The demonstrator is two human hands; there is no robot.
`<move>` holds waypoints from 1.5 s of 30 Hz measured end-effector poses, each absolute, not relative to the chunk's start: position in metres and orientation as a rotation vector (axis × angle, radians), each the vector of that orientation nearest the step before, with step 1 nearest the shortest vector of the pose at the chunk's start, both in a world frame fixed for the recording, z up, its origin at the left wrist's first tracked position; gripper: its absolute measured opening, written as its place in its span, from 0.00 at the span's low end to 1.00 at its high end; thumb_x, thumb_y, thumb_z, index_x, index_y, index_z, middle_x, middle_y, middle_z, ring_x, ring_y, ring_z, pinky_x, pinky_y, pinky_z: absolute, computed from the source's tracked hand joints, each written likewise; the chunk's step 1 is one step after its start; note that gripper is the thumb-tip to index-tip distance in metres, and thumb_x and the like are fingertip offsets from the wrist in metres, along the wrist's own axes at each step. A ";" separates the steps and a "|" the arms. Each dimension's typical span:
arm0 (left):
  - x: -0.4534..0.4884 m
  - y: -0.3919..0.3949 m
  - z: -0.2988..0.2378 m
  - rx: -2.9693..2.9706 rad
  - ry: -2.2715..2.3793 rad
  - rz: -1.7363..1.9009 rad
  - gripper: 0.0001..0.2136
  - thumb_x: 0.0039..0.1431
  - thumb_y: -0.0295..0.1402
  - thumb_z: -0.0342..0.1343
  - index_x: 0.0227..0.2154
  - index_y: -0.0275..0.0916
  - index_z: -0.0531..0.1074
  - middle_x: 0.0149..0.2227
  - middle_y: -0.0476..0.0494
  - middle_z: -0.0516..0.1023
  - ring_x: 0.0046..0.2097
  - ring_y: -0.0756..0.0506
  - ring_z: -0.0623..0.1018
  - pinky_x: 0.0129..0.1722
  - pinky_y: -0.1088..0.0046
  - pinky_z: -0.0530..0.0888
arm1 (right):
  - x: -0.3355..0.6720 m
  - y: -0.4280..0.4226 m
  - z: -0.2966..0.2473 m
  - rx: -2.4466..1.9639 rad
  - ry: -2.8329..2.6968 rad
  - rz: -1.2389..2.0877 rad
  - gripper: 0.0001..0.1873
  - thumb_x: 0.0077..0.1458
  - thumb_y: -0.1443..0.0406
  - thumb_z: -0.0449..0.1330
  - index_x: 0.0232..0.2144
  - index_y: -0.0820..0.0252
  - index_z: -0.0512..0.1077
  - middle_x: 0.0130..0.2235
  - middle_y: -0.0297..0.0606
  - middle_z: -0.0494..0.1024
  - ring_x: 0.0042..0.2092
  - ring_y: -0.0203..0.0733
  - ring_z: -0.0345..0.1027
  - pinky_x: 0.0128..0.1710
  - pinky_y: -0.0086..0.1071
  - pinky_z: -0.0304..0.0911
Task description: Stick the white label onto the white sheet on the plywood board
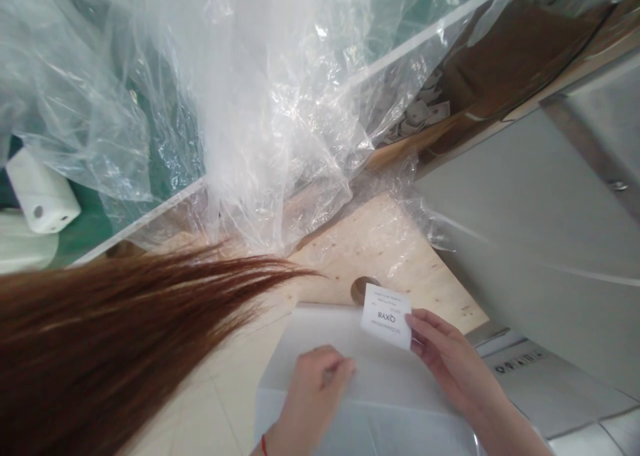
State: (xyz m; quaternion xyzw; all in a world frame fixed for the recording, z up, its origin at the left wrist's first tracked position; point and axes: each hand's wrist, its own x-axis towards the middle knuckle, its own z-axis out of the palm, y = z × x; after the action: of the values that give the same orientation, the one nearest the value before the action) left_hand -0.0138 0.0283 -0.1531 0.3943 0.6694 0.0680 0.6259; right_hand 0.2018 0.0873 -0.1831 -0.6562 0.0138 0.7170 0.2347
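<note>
My right hand (450,356) pinches the right edge of a white printed label (387,316) between thumb and fingers. Its print, including "QXY8", appears upside down from here. Beneath both hands is a whitish box-like object (380,389) with a flat top, apparently with a plastic-like sheen on its near side. My left hand (317,389) hovers over or rests on that top; which of the two, I cannot tell. Its fingers are curled in with the thumb beside them, and whatever they hold, if anything, is hidden. A red string circles the left wrist.
Crumpled clear plastic film (280,109) drapes across the green surface and a wooden board (370,243) with a round hole. Long reddish-brown hair (125,329) hangs in from the left. A white device (45,193) sits at left; a grey panel (540,216) slants along the right.
</note>
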 end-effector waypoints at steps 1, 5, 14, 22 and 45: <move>-0.015 0.036 -0.155 0.777 1.623 0.177 0.11 0.60 0.38 0.52 0.27 0.39 0.75 0.31 0.45 0.80 0.35 0.46 0.78 0.38 0.71 0.72 | 0.201 0.086 -0.181 -1.799 0.017 1.995 0.23 0.30 0.51 0.78 0.27 0.56 0.79 0.35 0.37 0.79 0.37 0.39 0.67 0.32 0.25 0.66; -0.015 0.056 -0.169 0.494 1.667 0.341 0.09 0.52 0.40 0.59 0.29 0.39 0.71 0.31 0.47 0.78 0.34 0.46 0.76 0.37 0.71 0.72 | 0.198 0.083 -0.179 -1.790 -0.040 2.085 0.23 0.33 0.50 0.77 0.27 0.57 0.78 0.35 0.38 0.78 0.37 0.39 0.67 0.33 0.28 0.65; -0.006 0.059 -0.173 0.248 1.594 0.304 0.10 0.45 0.35 0.64 0.24 0.38 0.68 0.18 0.52 0.73 0.22 0.50 0.73 0.26 0.75 0.70 | 0.183 0.079 -0.180 -2.109 -0.444 1.991 0.20 0.29 0.50 0.70 0.22 0.57 0.75 0.24 0.34 0.73 0.26 0.36 0.62 0.21 0.28 0.55; -0.006 0.062 -0.170 0.353 1.681 0.064 0.07 0.48 0.24 0.59 0.20 0.38 0.68 0.16 0.55 0.71 0.18 0.53 0.70 0.21 0.77 0.64 | 0.182 0.068 -0.194 -2.208 -0.986 1.965 0.17 0.38 0.47 0.59 0.20 0.54 0.69 0.20 0.33 0.71 0.25 0.41 0.63 0.28 0.37 0.57; -0.008 0.051 -0.175 0.598 1.603 -0.046 0.15 0.44 0.18 0.57 0.32 0.41 0.63 0.19 0.60 0.67 0.25 0.51 0.70 0.26 0.74 0.61 | 0.190 0.067 -0.197 -2.301 -1.156 2.124 0.07 0.42 0.61 0.61 0.26 0.57 0.69 0.24 0.34 0.74 0.27 0.41 0.66 0.30 0.36 0.57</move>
State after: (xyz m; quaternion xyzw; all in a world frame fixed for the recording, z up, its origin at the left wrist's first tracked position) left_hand -0.0076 0.0514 -0.1750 0.2639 0.7070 -0.0205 0.6558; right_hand 0.1896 0.0667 -0.1971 -0.6861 -0.3445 0.6332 -0.0982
